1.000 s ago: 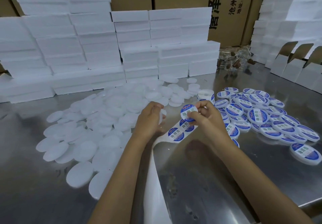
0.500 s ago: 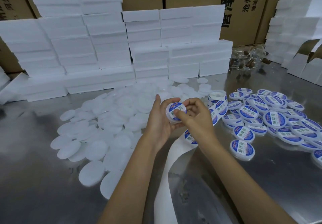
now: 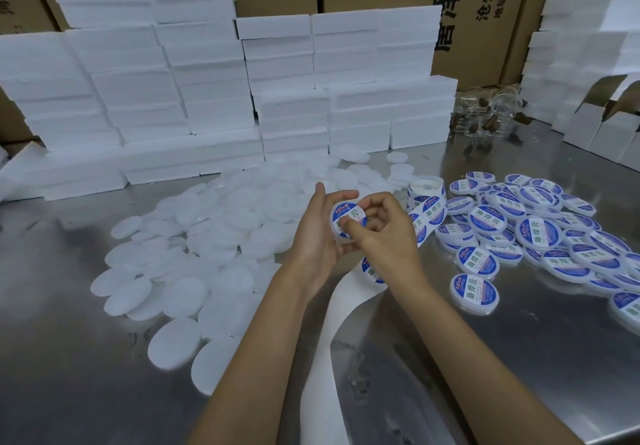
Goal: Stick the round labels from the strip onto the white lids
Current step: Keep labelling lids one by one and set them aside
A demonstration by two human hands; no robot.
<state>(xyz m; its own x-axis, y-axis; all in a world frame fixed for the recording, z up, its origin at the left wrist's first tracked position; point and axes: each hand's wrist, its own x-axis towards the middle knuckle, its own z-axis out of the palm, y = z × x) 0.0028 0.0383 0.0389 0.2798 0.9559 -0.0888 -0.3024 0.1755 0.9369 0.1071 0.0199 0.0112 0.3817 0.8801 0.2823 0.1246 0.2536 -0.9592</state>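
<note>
My left hand [image 3: 320, 237] holds a white lid [image 3: 348, 218] upright at the middle of the view, fingers curled round its rim. A round blue-and-white label sits on the lid's face. My right hand [image 3: 381, 233] presses its thumb on that label, its other fingers curled behind the lid. The label strip [image 3: 427, 214] runs from a roll [image 3: 425, 186] behind my right hand, passes under it and trails as bare white backing [image 3: 332, 340] toward me. A heap of plain white lids [image 3: 214, 237] lies to the left. Labelled lids [image 3: 519, 233] are piled to the right.
Everything lies on a steel table [image 3: 485, 375]. White foam blocks [image 3: 207, 98] are stacked along the back, with cardboard cartons [image 3: 467, 12] behind them. Small white boxes [image 3: 606, 126] and clear glass jars [image 3: 485, 112] stand at the back right.
One second ago my right hand was peeling a label off the strip. It has since brought the label to the lid in my left hand and now presses it down.
</note>
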